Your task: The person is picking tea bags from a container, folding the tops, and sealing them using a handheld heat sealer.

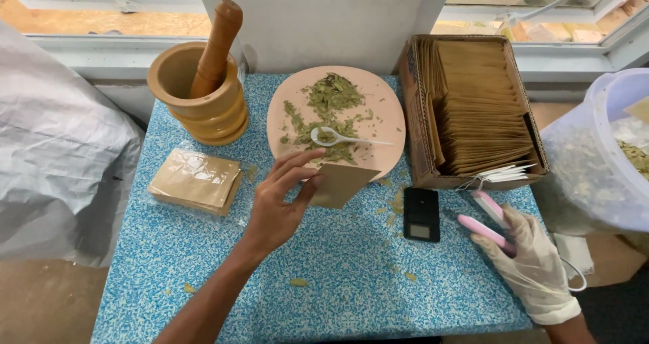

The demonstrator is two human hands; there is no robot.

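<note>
The right hand (pixel 531 263), in a pale glove, is nearest the camera at the table's (pixel 338 276) right edge, its fingers closed around a pink two-armed sealing tool (pixel 488 220) whose arms stick out up and to the left of the grip. Just left of that tool lies a small black pocket scale (pixel 421 213), flat on the blue speckled top. Further left, the bare left hand (pixel 280 198) pinches a brown paper pouch (pixel 341 183) between thumb and fingers; the pouch juts out to the right of the grip, tilted, its far corner over the near rim of the plate (pixel 389 107). Scraps of leaf lie scattered on the table below and right of this hand. To the left of it sits a stack of brown pouches in clear wrap (pixel 196 179). Beyond the held pouch, the pale pink plate carries a heap of dried green leaves (pixel 328 110) and a white plastic spoon (pixel 345 139). Right of the plate, beyond the gloved hand, a cardboard box (pixel 416 121) holds upright rows of brown pouches. A clear bag of leaves (pixel 595 168) bulges at the far right. Farthest left stands a wooden mortar (pixel 203 107) with its pestle (pixel 216 46) leaning inside.
</note>
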